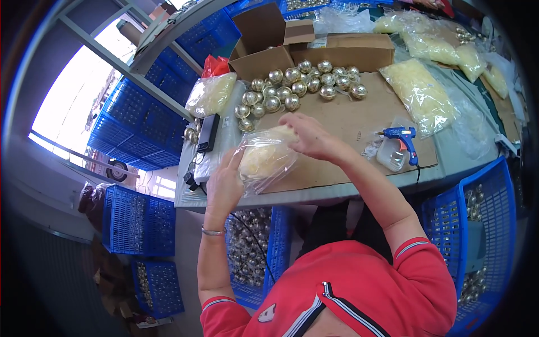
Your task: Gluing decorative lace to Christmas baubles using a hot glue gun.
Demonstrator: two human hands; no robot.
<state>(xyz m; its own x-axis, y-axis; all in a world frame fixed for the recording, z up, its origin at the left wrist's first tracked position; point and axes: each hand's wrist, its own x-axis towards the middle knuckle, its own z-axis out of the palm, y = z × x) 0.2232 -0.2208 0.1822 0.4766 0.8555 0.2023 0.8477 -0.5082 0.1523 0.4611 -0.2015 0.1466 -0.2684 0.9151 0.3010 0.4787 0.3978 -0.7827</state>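
A clear plastic bag (pixel 265 163) with pale yellow, fluffy-looking filling lies at the front of the cardboard sheet, between my hands. My left hand (pixel 225 181) grips its left side, fingers pointing away from me. My right hand (pixel 307 136) is closed on the bag's far right edge, and its fingertips are partly hidden. Just beyond my hands, shiny gold balls (pixel 272 103) sit in a loose cluster on the cardboard (pixel 331 163).
A blue glue gun (pixel 402 139) stands by a clear plastic tub (pixel 391 154) on the right. A black power bank (pixel 208 133) lies left. Filled bags (pixel 421 95) and an open carton (pixel 261 63) are farther back. Blue crates (pixel 469 236) flank me below the table.
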